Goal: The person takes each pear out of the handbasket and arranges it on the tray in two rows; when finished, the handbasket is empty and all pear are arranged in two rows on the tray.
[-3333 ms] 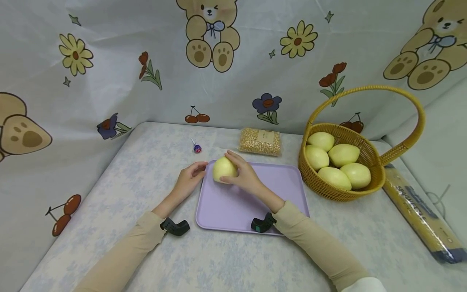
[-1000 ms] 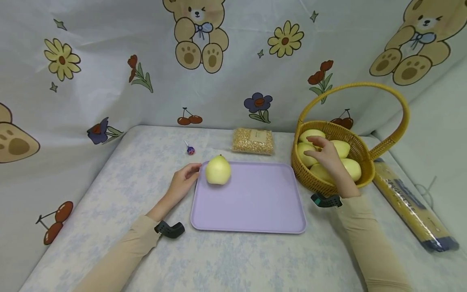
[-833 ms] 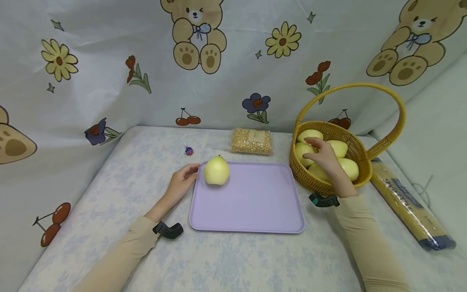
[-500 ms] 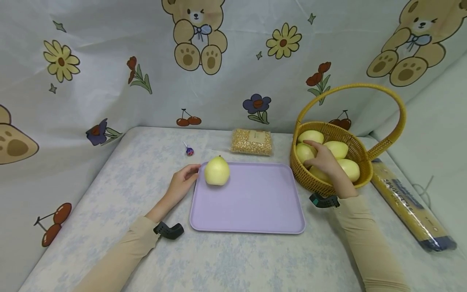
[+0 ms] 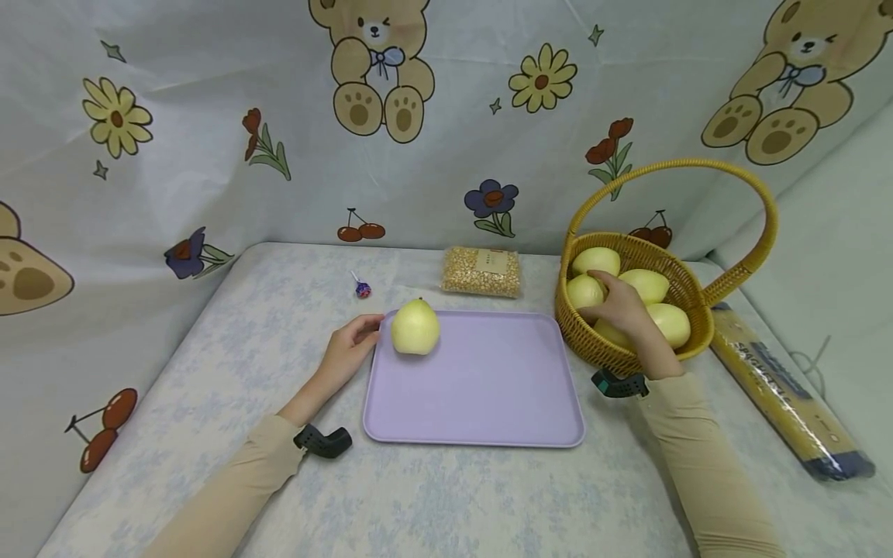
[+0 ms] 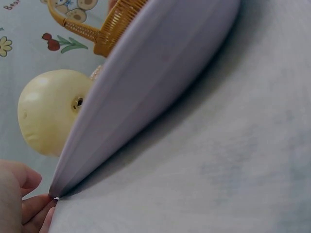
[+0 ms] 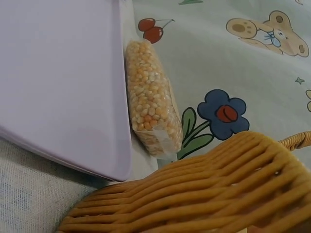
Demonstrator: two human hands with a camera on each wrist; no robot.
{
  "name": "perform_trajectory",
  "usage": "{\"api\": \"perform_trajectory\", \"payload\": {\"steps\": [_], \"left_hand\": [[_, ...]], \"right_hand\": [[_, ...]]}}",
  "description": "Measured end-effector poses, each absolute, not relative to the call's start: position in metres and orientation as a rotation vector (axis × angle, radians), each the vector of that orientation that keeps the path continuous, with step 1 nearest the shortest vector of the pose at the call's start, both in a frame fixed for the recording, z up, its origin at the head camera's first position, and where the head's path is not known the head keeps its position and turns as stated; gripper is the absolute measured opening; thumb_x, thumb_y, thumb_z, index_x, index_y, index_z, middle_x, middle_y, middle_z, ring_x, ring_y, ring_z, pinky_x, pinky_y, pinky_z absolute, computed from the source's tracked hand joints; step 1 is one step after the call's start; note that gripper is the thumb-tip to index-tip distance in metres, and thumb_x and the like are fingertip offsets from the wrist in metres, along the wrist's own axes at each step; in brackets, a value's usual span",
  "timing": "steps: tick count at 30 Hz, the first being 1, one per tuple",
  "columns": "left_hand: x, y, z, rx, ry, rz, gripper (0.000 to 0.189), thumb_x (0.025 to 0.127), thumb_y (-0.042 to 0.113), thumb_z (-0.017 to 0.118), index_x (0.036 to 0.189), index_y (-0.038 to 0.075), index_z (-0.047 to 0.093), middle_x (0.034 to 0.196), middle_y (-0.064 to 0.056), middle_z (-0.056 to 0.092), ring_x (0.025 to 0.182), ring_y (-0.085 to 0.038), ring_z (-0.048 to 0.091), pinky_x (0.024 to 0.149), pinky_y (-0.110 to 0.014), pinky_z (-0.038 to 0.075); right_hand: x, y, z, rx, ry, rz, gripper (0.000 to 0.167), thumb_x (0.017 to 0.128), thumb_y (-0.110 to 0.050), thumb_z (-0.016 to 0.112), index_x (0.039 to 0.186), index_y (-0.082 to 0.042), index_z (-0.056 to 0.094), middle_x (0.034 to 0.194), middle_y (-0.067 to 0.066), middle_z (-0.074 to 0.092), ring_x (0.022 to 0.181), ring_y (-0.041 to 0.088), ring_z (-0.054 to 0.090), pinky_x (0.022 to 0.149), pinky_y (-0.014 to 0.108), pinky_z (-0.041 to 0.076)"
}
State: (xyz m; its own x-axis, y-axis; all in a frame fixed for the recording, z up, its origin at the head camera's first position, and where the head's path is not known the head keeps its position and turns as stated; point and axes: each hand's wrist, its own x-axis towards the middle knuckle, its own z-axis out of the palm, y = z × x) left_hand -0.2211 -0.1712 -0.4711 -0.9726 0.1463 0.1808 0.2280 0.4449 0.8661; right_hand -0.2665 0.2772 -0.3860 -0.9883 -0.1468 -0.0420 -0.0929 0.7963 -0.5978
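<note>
In the head view my right hand (image 5: pixel 624 308) is inside the wicker basket (image 5: pixel 580 335), its fingers and thumb curved round a pale yellow pear (image 5: pixel 582 292) at the left side. Several other pears lie around it. One pear (image 5: pixel 415 328) stands stem up in the far left corner of the lavender tray (image 5: pixel 481 380). My left hand (image 5: pixel 350 345) rests at that corner, fingers loosely bent and touching the rim. Close up in the left wrist view are the left hand's fingertips (image 6: pixel 36 209) against the tray edge. The right wrist view hides the right hand's grip behind the basket.
Behind the tray lies a bag of corn kernels (image 5: pixel 481 271), with a lollipop (image 5: pixel 362 288) to its left. A long spaghetti pack (image 5: pixel 788 391) lies right of the basket. The basket's tall handle (image 5: pixel 756 260) arches above the pears. A printed cloth hangs behind.
My right hand let go of the pear on the tray and moved right to the basket. There its fingers lowered and closed round a pear. The left hand stayed at the tray corner.
</note>
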Motion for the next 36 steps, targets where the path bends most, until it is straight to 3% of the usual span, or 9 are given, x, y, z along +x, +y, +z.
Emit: {"api": "perform_trajectory", "payload": {"steps": [12, 21, 26, 29, 36], "left_hand": [[-0.223, -0.171, -0.474, -0.339, -2.587, -1.6, 0.033, 0.097, 0.013, 0.055, 0.129, 0.005, 0.057, 0.129, -0.017, 0.061, 0.122, -0.029, 0.057, 0.101, -0.043, 0.05], [-0.223, -0.171, -0.473, -0.32, -2.615, -1.592, 0.033, 0.097, 0.014, 0.055, 0.129, 0.006, 0.057, 0.13, -0.014, 0.061, 0.122, -0.026, 0.057, 0.102, -0.04, 0.05], [-0.223, -0.172, -0.474, -0.322, -2.617, -1.588, 0.033, 0.097, 0.014, 0.055, 0.129, 0.006, 0.057, 0.129, -0.014, 0.061, 0.122, -0.026, 0.057, 0.102, -0.042, 0.05], [-0.224, -0.172, -0.475, -0.324, -2.616, -1.584, 0.033, 0.097, 0.014, 0.055, 0.129, 0.006, 0.057, 0.129, -0.014, 0.061, 0.122, -0.026, 0.057, 0.102, -0.042, 0.05], [-0.224, -0.173, -0.475, -0.335, -2.611, -1.58, 0.033, 0.096, 0.014, 0.055, 0.128, 0.006, 0.057, 0.129, -0.014, 0.061, 0.122, -0.026, 0.057, 0.101, -0.041, 0.05]], "right_hand": [[-0.266, 0.279, -0.388, -0.186, 2.932, -1.013, 0.078, 0.08, -0.015, 0.073, 0.143, 0.008, 0.033, 0.141, 0.035, 0.039, 0.127, 0.051, 0.04, 0.106, 0.061, 0.037], [-0.26, 0.275, -0.379, -0.063, 2.945, -1.217, 0.083, 0.079, -0.02, 0.077, 0.146, 0.001, 0.033, 0.144, 0.032, 0.038, 0.129, 0.049, 0.038, 0.102, 0.061, 0.04], [-0.255, 0.271, -0.369, -0.019, 3.011, -1.298, 0.084, 0.078, -0.023, 0.079, 0.147, -0.002, 0.034, 0.145, 0.027, 0.04, 0.124, 0.044, 0.043, 0.09, 0.05, 0.048], [-0.251, 0.269, -0.36, 0.02, 3.036, -1.352, 0.084, 0.078, -0.024, 0.079, 0.147, -0.004, 0.034, 0.147, 0.023, 0.04, 0.122, 0.041, 0.044, 0.085, 0.041, 0.047], [-0.229, 0.253, -0.335, 0.067, 3.02, -1.443, 0.085, 0.077, -0.03, 0.079, 0.148, -0.014, 0.036, 0.148, 0.016, 0.041, 0.124, 0.036, 0.045, 0.084, 0.038, 0.046]]}}
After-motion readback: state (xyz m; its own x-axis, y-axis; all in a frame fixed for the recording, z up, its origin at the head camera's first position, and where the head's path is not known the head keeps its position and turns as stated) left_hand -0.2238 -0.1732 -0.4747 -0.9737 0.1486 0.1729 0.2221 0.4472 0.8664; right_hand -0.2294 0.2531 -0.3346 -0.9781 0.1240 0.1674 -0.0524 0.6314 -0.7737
